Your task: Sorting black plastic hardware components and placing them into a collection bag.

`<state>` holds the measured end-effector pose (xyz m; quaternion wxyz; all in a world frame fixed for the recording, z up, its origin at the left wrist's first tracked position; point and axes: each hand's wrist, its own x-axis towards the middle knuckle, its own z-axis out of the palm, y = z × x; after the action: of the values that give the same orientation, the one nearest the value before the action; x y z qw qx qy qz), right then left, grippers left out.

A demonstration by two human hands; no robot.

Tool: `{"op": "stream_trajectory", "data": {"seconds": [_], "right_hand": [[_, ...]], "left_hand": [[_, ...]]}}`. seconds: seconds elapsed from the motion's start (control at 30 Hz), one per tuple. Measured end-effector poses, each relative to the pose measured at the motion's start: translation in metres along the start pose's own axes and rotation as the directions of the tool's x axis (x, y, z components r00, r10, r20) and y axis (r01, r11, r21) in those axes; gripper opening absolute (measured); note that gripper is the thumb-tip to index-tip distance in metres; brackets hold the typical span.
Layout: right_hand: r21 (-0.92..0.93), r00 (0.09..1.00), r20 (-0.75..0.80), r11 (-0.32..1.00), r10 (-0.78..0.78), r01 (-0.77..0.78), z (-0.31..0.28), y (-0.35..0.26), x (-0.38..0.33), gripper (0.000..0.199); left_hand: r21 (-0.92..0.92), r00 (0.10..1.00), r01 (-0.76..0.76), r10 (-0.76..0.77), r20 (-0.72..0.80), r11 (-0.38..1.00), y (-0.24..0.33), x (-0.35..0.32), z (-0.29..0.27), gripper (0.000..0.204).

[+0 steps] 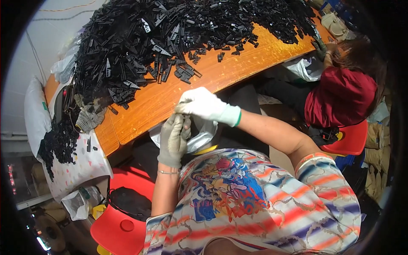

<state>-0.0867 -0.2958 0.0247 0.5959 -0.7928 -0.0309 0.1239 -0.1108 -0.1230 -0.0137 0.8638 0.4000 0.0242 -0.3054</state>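
My left hand (173, 142), in a grey work glove, is raised in front of my body near the table's front edge. Its fingers are closed around a small dark piece (186, 116), mostly covered by the gloves. From the right my right hand (203, 103), in a white glove with a green cuff, meets it, fingertips pinched on the same piece. Below both hands an open white plastic bag (205, 138) lies at my lap. Just beyond them, on the orange wooden table (148, 112), sits a small cluster of black plastic parts (185, 73).
A huge heap of black plastic parts (204, 25) covers the table's far side. At left are a knitted glove (90, 118) and more black parts (59, 142). A co-worker in a dark red shirt (340, 95) sits at right. A red chair (121, 227) stands at lower left.
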Motion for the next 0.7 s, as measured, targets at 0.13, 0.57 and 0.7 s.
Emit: {"op": "stream_trajectory", "data": {"seconds": [0.13,0.57,0.7], "right_hand": [[-0.252,1.000,0.022,0.968,0.010,-0.005,0.007,-0.001,-0.007,0.029],[-0.637,0.862,-0.456,0.757,-0.222,-0.142,-0.114,0.044,0.017,0.018],[-0.757,0.834,-0.437,0.638,-0.338,-0.138,-0.117,0.048,0.035,0.020]], "left_hand": [[0.276,0.996,-0.005,0.029,-0.083,0.961,-0.002,-0.011,-0.013,0.021],[0.914,0.824,-0.109,0.480,0.303,-0.390,0.029,0.006,0.010,0.025],[0.810,0.799,-0.139,0.418,0.432,-0.570,0.046,0.063,0.024,0.026]]}}
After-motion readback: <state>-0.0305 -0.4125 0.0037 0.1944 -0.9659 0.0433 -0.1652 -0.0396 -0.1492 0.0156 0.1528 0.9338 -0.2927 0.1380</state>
